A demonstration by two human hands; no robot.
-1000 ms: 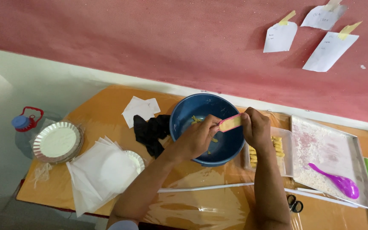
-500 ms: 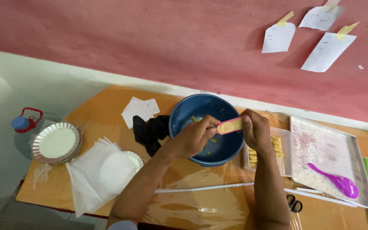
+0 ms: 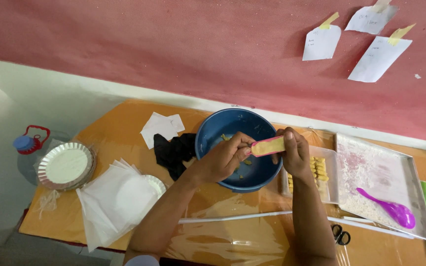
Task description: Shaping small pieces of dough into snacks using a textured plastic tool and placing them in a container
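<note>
Hands meet over the blue bowl point(image 3: 232, 129) at mid-surface, and little has moved in the last second: my left hand point(image 3: 221, 160) and right hand point(image 3: 292, 151) sit where they were, with the flat pink-edged, pale yellow strip point(image 3: 268, 146) bridging them just above the bowl's right rim. The strip has tilted only slightly and is now nearly level. My left fingers are curled shut, pinching its near end; my right fingers are folded closed round the other end. Yellow crumbs lie on the bowl's floor below, which suggests the work over the bowl carries on rather than finishing. At 3 o'clock of the bowl, touching distance from my right wrist, a clear box point(image 3: 321, 172) holds yellow pieces in a row; farther out at 3 o'clock a metal tray point(image 3: 371, 157) dusted with white carries a purple spoon point(image 3: 388, 208). At 9 o'clock lie a black cloth point(image 3: 172, 151) and white paper sheets point(image 3: 112, 202), and well apart beyond them a foil plate point(image 3: 66, 165). Scissors point(image 3: 340, 234) rest at 5 o'clock.
</note>
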